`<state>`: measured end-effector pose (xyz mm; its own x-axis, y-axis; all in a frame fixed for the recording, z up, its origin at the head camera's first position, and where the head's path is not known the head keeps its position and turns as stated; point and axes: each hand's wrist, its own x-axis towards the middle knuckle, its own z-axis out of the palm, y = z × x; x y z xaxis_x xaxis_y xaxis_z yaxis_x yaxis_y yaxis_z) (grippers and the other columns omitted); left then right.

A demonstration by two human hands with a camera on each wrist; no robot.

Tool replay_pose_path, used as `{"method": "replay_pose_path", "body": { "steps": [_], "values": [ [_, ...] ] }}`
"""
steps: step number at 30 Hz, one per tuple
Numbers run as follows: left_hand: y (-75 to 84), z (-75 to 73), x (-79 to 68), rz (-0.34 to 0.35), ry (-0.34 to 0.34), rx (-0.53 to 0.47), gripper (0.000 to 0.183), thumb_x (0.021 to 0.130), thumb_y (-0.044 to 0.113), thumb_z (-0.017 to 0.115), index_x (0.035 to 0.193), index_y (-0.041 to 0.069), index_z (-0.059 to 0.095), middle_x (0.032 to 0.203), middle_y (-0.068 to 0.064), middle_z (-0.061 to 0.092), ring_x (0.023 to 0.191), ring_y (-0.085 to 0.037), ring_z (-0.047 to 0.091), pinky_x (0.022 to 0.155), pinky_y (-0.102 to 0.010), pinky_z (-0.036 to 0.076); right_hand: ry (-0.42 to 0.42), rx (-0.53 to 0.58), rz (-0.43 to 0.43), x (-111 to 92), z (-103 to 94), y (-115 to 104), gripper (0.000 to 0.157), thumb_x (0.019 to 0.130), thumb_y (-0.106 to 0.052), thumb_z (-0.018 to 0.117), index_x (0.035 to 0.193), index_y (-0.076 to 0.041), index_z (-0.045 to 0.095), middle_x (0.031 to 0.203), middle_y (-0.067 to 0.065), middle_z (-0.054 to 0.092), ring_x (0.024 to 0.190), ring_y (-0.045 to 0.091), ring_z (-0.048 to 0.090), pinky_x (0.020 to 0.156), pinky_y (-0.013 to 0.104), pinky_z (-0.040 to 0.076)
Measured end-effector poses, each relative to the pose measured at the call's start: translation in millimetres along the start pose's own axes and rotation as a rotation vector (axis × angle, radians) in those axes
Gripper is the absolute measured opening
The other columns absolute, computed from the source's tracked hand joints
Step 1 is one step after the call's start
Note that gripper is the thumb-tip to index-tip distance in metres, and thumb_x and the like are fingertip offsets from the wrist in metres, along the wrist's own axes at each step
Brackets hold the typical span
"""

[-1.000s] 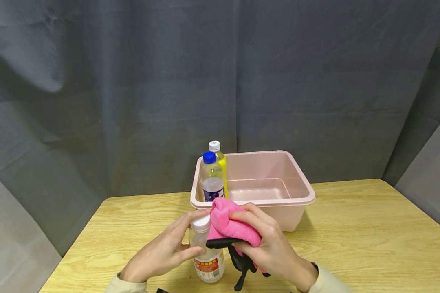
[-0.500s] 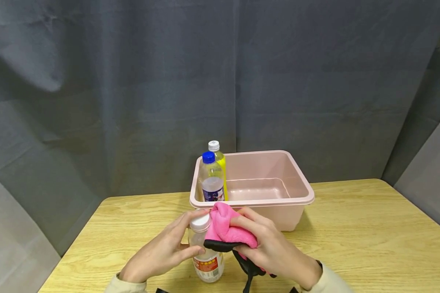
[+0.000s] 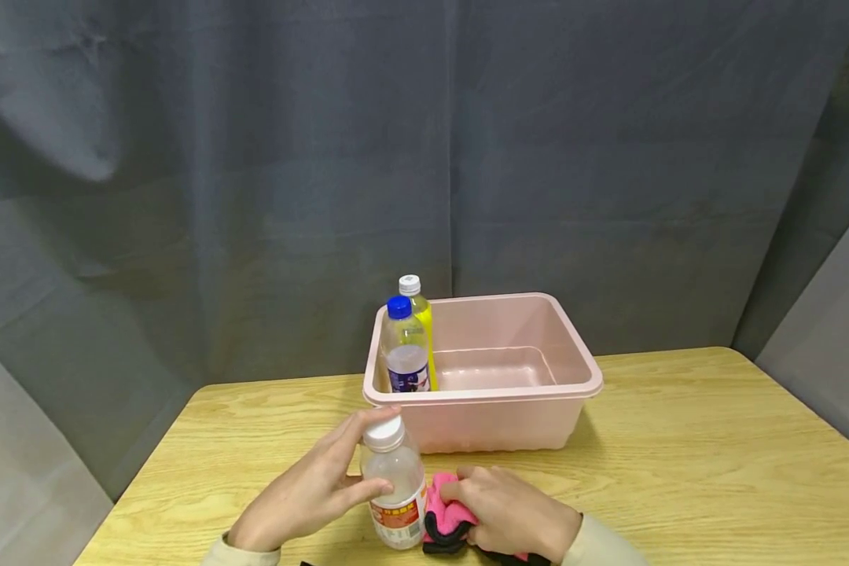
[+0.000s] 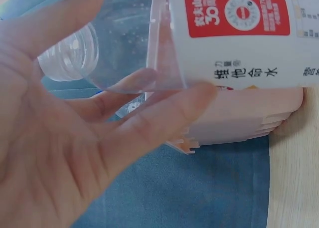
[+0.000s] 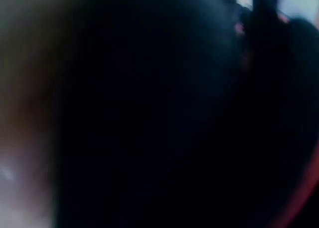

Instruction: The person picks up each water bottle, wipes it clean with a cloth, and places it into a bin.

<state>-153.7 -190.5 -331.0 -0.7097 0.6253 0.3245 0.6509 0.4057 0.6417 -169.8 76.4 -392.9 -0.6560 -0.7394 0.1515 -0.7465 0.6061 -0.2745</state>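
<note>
An upright clear bottle (image 3: 400, 472) with a white cap and a red-and-white label stands on the table in front of the bin. My left hand (image 3: 314, 481) holds it from the left, thumb across its front and a finger up by the cap. In the left wrist view the fingers reach around the bottle's clear upper part, above its label (image 4: 239, 43). Just right of the bottle, my right hand (image 3: 512, 511) grips a bunched pink cloth (image 3: 447, 507) with black edging, low at the table. Dark, blurred material fills most of the right wrist view.
Behind the hands stands a pale pink plastic bin (image 3: 491, 420). Along its left side, a blue-capped bottle (image 3: 406, 358) and a white-capped yellow bottle (image 3: 424, 314) stand inside. A grey curtain (image 3: 311, 189) hangs behind the wooden table (image 3: 679, 440).
My right hand has lowered with the pink cloth from beside the bottle's cap to beside its base. My left hand keeps its place on the bottle.
</note>
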Motion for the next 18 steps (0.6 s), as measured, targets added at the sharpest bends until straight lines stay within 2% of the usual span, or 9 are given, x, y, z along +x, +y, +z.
{"method": "replay_pose_path", "body": {
  "steps": [2,4,7,10,14,18],
  "values": [
    [-0.2,0.3,-0.2,-0.003,0.001,0.003,0.061,0.098,0.025,0.068,0.149,0.013,0.038,0.141,-0.013,0.050,0.123,-0.034,0.054,0.083,-0.027,0.058,-0.035,-0.013,0.012,0.5,3.8,1.1,0.035,0.069,-0.003,0.085,0.095,-0.020,0.069,0.088,-0.008,0.057,0.075,0.004,0.052,0.068,0.026,0.051],
    [-0.5,0.4,-0.1,-0.001,-0.001,-0.001,0.061,0.098,0.024,0.068,0.150,0.014,0.037,0.141,-0.013,0.050,0.123,-0.034,0.053,0.083,-0.027,0.057,-0.029,-0.019,0.010,0.5,4.4,1.8,0.035,0.069,-0.003,0.086,0.094,-0.020,0.069,0.088,-0.008,0.056,0.075,0.004,0.052,0.069,0.027,0.051],
    [-0.9,0.6,0.0,0.009,-0.001,0.006,0.062,0.098,0.023,0.069,0.150,0.013,0.037,0.141,-0.012,0.050,0.123,-0.032,0.054,0.083,-0.027,0.057,-0.007,-0.041,-0.017,-1.0,2.0,1.5,0.035,0.070,-0.004,0.087,0.095,-0.021,0.069,0.089,-0.007,0.056,0.075,0.005,0.052,0.069,0.026,0.051],
    [-1.2,0.8,0.1,0.018,-0.004,0.008,0.062,0.098,0.022,0.069,0.150,0.012,0.037,0.140,-0.012,0.050,0.123,-0.031,0.054,0.083,-0.027,0.057,0.053,-0.081,-0.055,-2.7,-4.2,-0.1,0.036,0.071,-0.005,0.087,0.096,-0.023,0.068,0.090,-0.007,0.055,0.075,0.006,0.052,0.067,0.025,0.050],
    [-1.2,0.5,-0.2,0.003,-0.008,0.006,0.063,0.098,0.022,0.069,0.151,0.013,0.037,0.139,-0.012,0.051,0.121,-0.032,0.055,0.083,-0.027,0.058,0.194,-0.073,-0.124,-3.9,-18.0,-4.9,0.042,0.069,0.002,0.082,0.098,-0.024,0.067,0.087,-0.008,0.050,0.068,0.005,0.048,0.061,0.021,0.044],
    [-1.0,-0.1,-0.5,-0.020,-0.012,-0.017,0.063,0.098,0.021,0.070,0.151,0.014,0.037,0.139,-0.013,0.050,0.122,-0.034,0.054,0.082,-0.028,0.058,0.399,-0.001,-0.223,-4.6,-32.1,-9.8,0.050,0.065,0.008,0.078,0.104,-0.022,0.067,0.092,-0.007,0.051,0.069,0.004,0.049,0.061,0.017,0.044]
  ]
}}
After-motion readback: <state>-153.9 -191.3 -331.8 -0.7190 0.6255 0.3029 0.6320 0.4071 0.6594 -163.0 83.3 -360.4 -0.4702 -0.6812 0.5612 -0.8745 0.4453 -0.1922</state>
